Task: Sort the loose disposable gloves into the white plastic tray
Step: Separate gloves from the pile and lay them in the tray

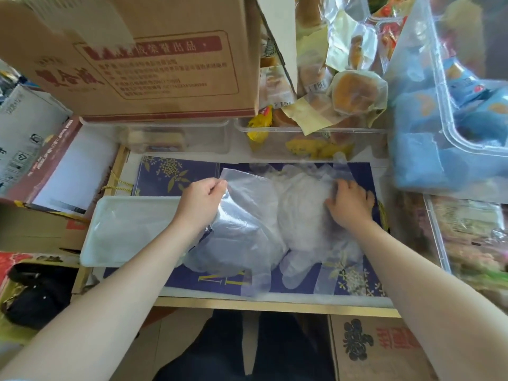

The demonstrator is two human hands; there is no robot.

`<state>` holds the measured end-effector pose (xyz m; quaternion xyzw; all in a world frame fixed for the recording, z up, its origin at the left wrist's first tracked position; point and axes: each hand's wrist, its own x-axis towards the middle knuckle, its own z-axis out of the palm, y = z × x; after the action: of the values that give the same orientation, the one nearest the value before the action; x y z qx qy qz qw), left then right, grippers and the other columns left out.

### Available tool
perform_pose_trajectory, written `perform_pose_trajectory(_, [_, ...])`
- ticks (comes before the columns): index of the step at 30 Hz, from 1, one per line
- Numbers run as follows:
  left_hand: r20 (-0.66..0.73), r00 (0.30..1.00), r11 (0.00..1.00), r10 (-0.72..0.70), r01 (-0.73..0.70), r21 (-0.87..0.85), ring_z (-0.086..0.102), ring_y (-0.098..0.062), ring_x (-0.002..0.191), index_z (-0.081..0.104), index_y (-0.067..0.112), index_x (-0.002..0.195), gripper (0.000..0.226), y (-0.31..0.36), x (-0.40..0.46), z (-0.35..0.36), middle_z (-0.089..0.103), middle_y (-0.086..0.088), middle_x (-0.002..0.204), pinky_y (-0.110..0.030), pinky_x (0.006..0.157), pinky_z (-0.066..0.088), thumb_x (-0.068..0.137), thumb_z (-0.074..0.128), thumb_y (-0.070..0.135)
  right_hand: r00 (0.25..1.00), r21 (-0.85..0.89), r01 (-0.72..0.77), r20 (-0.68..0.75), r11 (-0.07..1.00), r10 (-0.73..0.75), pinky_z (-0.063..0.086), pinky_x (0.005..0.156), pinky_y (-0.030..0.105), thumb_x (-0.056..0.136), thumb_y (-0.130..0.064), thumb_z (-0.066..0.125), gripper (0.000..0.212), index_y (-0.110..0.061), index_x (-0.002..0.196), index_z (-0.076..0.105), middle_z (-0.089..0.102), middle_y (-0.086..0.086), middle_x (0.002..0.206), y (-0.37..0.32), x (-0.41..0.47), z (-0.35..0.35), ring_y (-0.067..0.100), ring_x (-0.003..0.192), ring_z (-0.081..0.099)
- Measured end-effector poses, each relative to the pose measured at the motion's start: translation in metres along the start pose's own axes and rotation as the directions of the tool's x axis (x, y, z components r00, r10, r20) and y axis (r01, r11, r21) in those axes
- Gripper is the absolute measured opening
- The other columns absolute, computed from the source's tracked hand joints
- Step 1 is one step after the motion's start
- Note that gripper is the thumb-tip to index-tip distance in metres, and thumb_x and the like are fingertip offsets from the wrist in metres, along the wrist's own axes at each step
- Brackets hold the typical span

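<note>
A heap of clear disposable gloves (297, 215) lies on a dark blue flowered mat (167, 174) in the middle of the table. My left hand (199, 204) pinches the cuff edge of one glove (242, 204) and holds it lifted beside the heap. My right hand (350, 204) rests on the right side of the heap with curled fingers gripping the plastic. The white plastic tray (90, 248) sits to the left of the heap, under my left forearm, with some thin clear plastic in it.
A large cardboard box (165, 59) stands at the back. Clear bins (310, 133) with wrapped buns line the far edge. A blue plastic bag (439, 149) and another clear bin crowd the right. A folder and boxes lie on the left.
</note>
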<state>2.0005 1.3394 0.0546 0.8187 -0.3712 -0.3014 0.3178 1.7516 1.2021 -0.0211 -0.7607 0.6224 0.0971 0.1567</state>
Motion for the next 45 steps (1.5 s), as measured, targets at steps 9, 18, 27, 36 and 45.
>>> perform_pose_trajectory(9, [-0.018,1.000,1.000,-0.004,0.005,0.017,0.038,-0.019,0.056,0.066,0.022,0.081,0.027,-0.008,0.013,-0.012,0.040,-0.008,0.058,-0.029,0.061,0.031,0.097,0.044,0.026,1.000,0.041,-0.002,0.002,0.999,0.002,0.040,0.087,0.041,0.091,-0.025,0.053,0.020,-0.009,0.101,0.062,0.049,0.017,0.121,0.009,0.019,-0.006,0.037,0.110,0.044])
perform_pose_trajectory(18, [0.007,0.999,0.998,0.039,-0.039,0.040,0.037,-0.015,0.052,0.067,0.020,0.084,0.024,-0.009,0.021,-0.021,0.040,-0.001,0.053,-0.024,0.053,0.033,0.096,0.046,0.024,0.987,0.521,0.145,-0.019,0.842,-0.158,0.042,0.086,0.031,0.090,-0.020,0.061,0.053,-0.018,0.138,0.038,0.057,-0.001,0.094,-0.009,-0.010,-0.032,0.021,0.096,0.055])
perform_pose_trajectory(27, [-0.057,0.976,0.967,0.209,-0.214,-0.134,0.042,-0.007,0.053,0.063,0.025,0.079,0.026,0.016,0.036,-0.039,0.050,0.013,0.041,-0.021,0.052,0.033,0.097,0.045,0.022,0.735,0.632,0.484,0.083,0.606,-0.673,0.043,0.068,0.022,0.085,-0.015,0.067,0.017,-0.029,0.076,0.064,0.063,-0.008,0.071,-0.075,-0.087,-0.133,0.003,0.065,0.053])
perform_pose_trajectory(36, [0.352,0.859,0.882,0.372,-0.209,-0.422,0.052,0.005,0.057,0.067,0.014,0.081,0.025,0.051,0.019,-0.065,0.065,0.015,0.065,-0.009,0.058,0.040,0.096,0.047,0.014,0.732,0.466,0.660,-0.221,0.589,-0.645,0.036,0.059,0.011,0.082,-0.021,0.069,0.010,-0.012,0.084,0.074,0.059,-0.009,0.066,-0.136,-0.111,-0.148,0.000,0.060,0.050])
perform_pose_trajectory(45, [0.504,0.750,0.843,0.428,-0.129,-0.523,0.052,0.000,0.066,0.071,0.018,0.091,0.027,0.037,0.002,-0.084,0.064,0.010,0.074,-0.012,0.061,0.042,0.084,0.052,0.035,0.787,0.403,0.604,-0.438,0.688,-0.435,0.030,0.104,0.030,0.075,-0.038,0.072,0.014,-0.024,0.074,0.069,0.064,-0.011,0.099,-0.154,-0.106,-0.136,0.013,0.101,0.056])
